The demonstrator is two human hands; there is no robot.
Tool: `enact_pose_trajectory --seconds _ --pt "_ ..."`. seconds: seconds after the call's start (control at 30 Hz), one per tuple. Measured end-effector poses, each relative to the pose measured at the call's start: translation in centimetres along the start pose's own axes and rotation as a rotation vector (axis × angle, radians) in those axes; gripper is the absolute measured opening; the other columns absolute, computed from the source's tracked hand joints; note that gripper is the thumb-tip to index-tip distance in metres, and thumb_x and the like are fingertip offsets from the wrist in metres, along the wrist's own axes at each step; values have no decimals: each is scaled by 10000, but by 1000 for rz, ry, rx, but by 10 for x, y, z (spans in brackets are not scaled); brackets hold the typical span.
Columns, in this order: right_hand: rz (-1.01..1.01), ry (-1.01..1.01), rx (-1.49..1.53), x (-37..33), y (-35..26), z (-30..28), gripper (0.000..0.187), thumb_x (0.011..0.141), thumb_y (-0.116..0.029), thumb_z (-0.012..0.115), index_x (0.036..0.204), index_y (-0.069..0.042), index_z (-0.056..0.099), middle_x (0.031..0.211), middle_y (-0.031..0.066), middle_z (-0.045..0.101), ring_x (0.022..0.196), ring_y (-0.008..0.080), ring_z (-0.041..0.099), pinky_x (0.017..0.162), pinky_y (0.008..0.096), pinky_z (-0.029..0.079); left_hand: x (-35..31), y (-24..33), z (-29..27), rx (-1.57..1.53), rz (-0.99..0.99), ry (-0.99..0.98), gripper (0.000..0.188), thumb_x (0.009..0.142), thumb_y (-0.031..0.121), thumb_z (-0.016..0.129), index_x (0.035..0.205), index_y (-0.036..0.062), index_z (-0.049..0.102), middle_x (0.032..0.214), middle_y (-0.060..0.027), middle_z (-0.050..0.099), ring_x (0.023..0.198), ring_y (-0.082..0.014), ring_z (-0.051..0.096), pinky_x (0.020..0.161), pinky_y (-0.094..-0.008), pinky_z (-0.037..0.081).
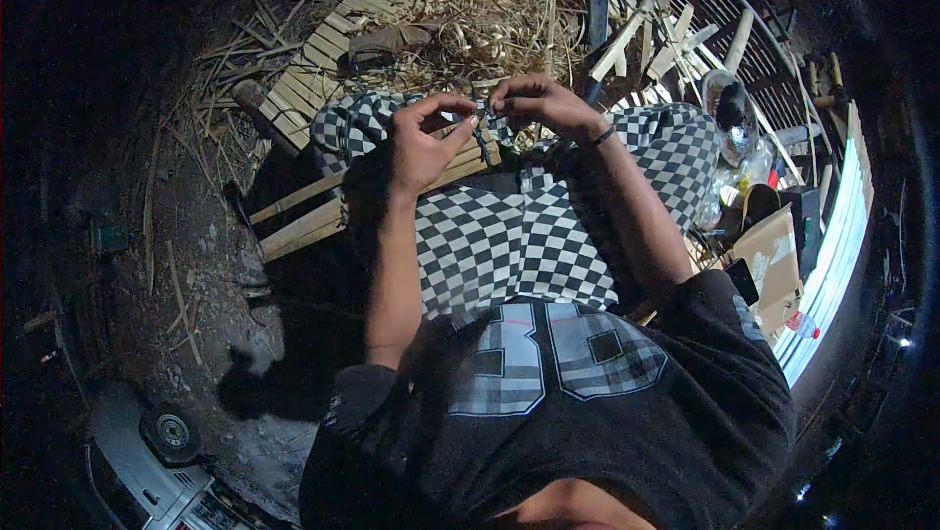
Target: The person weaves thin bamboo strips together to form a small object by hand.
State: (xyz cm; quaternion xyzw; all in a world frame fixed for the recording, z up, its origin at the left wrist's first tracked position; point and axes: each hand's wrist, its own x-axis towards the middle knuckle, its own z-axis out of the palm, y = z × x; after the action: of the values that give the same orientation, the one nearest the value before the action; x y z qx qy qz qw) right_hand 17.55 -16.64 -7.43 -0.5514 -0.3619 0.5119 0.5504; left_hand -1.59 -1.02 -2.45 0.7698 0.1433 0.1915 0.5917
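Observation:
My left hand is raised above my lap, thumb and fingertips pinched on a small, thin dark piece that hangs down like a cord or strip. Opposite it, my right hand pinches the upper end of the same piece, and the two sets of fingertips nearly meet. Its exact kind is too small to make out. Beneath the hands are my checkered trousers, and pale bamboo slats run out to the left from under them.
Ahead lies a slatted bamboo platform heaped with curly shavings. Split bamboo pieces lean at the far right. Cardboard, a dark phone and a plastic bottle sit at my right. A silver device stands at lower left.

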Motion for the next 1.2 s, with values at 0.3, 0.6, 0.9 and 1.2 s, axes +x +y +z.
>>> enact_pose_trajectory --seconds 0.3,0.6,0.9,1.2 --pt "-2 14 -91 -3 -16 16 194 947 -170 655 1073 -33 712 1067 20 700 1000 113 612 919 278 485 0 2 0 55 -13 -14 164 830 50 778 989 31 742 963 -45 747 885 -105 672 829 -282 530" --pt "23 -26 30 -7 -20 13 223 1003 -236 626 1149 -69 653 923 -49 606 781 51 505 693 212 418 1 3 1 -25 -58 -33 166 835 42 778 997 30 744 959 -33 745 869 -83 663 800 -259 527" --pt "-62 0 -204 -9 -32 18 179 966 -193 673 1040 -30 668 947 -23 631 864 66 560 769 232 461 2 0 0 80 0 -25 161 833 32 774 992 30 746 977 -49 750 895 -98 679 815 -266 537" --pt "-31 65 -100 -9 -25 18 149 959 -169 681 1006 -27 681 870 -41 631 809 60 556 711 232 452 1 0 1 55 -12 -7 179 816 31 778 993 30 750 983 -58 752 935 -131 683 882 -301 530"
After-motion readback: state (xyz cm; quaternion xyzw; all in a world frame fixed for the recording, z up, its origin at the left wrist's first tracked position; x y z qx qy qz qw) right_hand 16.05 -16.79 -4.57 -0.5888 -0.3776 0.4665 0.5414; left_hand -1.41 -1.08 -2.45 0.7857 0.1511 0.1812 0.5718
